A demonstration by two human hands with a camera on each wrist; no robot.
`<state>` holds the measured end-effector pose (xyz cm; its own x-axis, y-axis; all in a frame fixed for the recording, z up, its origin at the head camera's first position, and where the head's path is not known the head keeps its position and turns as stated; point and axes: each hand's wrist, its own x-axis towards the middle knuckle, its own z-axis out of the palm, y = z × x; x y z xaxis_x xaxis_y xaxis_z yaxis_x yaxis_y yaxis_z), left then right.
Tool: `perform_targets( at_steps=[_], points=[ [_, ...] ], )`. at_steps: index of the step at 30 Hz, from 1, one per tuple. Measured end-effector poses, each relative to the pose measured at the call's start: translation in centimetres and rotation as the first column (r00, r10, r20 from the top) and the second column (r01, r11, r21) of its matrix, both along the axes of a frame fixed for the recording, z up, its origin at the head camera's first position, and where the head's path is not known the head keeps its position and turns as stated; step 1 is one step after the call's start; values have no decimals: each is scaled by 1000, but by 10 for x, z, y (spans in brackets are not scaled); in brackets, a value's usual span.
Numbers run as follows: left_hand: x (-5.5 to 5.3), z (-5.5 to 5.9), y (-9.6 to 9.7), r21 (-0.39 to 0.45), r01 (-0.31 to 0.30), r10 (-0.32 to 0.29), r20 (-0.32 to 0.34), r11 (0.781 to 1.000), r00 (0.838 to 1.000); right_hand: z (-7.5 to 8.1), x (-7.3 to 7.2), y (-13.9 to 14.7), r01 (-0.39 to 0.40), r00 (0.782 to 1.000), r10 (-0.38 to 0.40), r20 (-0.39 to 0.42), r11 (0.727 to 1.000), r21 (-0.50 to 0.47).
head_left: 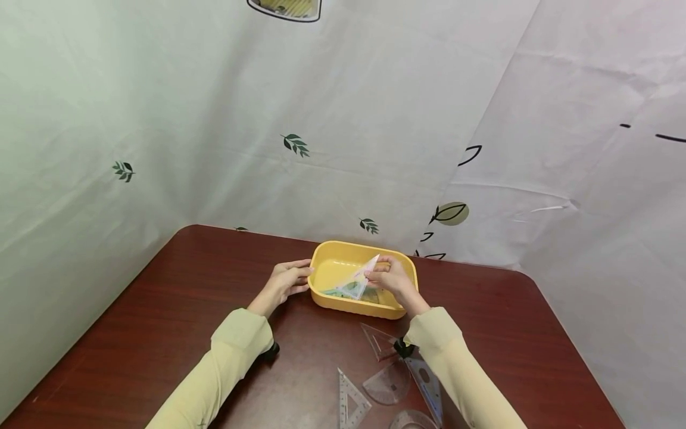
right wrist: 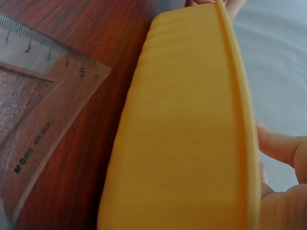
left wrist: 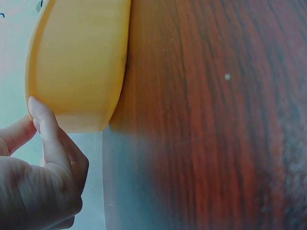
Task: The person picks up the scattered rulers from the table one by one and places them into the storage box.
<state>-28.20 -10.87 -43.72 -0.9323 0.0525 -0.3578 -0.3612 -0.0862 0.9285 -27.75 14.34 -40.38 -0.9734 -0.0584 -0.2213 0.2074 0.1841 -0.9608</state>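
A yellow plastic basin (head_left: 343, 307) stands at the back of the table. My left hand (head_left: 283, 282) pinches its left rim; in the left wrist view thumb and index finger (left wrist: 44, 115) meet at the edge. Over the basin's inside, my right hand (head_left: 392, 277) holds a clear set square (head_left: 358, 282) between thumb and fingers, one sharp corner pointing up. Beneath it, greenish clear pieces (head_left: 331, 292) lie on the basin floor, partly covered by the set square. In the right wrist view the basin wall (right wrist: 182, 120) hides what that hand holds.
On the dark red table (head_left: 177, 322), several clear drawing tools lie in front of the basin: a small set square (head_left: 347, 400), a protractor (head_left: 388, 384), another set square (head_left: 379, 341) and a bluish triangle (head_left: 427, 381) partly under my right sleeve. A pale curtain (head_left: 343, 190) hangs behind.
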Motion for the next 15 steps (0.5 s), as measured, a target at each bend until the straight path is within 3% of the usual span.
perform_targets(
  at_steps=[4,8,15],
  points=[
    [0,0,0,8,1,-1,7,1000,1000,-7,0,-3,-10,999,11,-36,999,44],
    [0,-1,-1,6,-1,1,17,1000,1000,-14,0,-4,3,998,8,-67,988,156],
    [0,-1,0,2,-2,2,5,1000,1000,-22,0,-3,43,992,7,-124,916,399]
  ],
)
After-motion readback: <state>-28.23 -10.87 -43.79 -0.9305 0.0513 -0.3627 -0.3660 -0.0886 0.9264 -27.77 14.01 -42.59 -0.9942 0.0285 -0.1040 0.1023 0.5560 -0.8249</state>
